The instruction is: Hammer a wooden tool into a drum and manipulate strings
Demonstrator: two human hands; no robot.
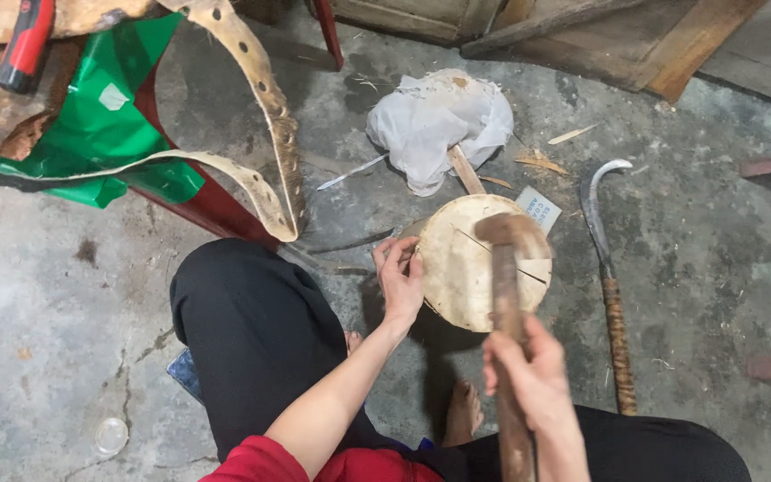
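The concrete floor (55,295) fills most of the view, and everything else is placed around the round wooden block (479,263) that stands on it in front of the seated person's knees. Up and to the left of the block a green sheet (104,125) drapes over a red stool (211,205), with a pale perforated strip (265,98) hanging across it. Just behind the block lies a crumpled white cloth (439,120). A curved sickle (607,268) rests on the floor just right of the block. The right hand (533,370) is closed around a wooden mallet (509,268), its head over the block's top. The left hand (401,277) touches the block's left edge, fingers pinched on something too small to make out.
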